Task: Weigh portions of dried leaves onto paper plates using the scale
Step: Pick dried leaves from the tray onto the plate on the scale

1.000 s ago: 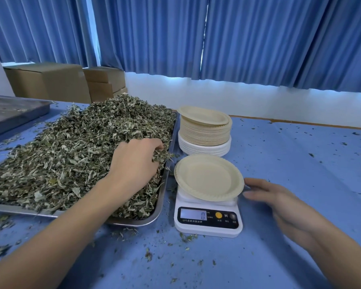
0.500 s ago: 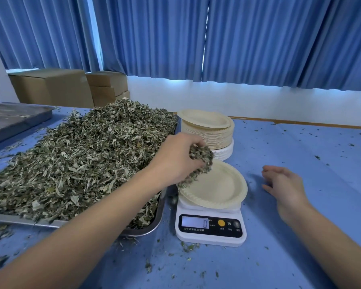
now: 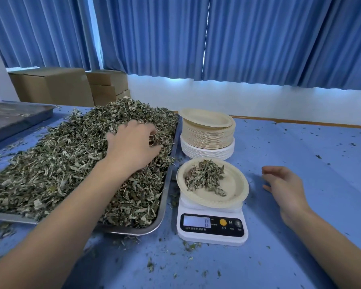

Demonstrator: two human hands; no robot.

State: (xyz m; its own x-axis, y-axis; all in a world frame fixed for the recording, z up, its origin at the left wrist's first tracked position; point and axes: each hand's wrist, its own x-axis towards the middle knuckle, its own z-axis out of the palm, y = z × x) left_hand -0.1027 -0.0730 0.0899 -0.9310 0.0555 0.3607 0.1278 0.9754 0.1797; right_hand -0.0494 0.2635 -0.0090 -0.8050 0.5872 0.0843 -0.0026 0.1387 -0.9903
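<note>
With a first handful (image 3: 204, 176) now lying on the paper plate (image 3: 236, 189) atop the scale (image 3: 212, 236) (display seemingly showing zero, so more is probably needed), the left hand (image 3: 133, 143), carrying that handful a moment ago, is gripping dried leaves (image 3: 61, 163) in the tray (image 3: 164, 198) at left while the right hand (image 3: 284, 184) is waiting open just right of the scale.
</note>
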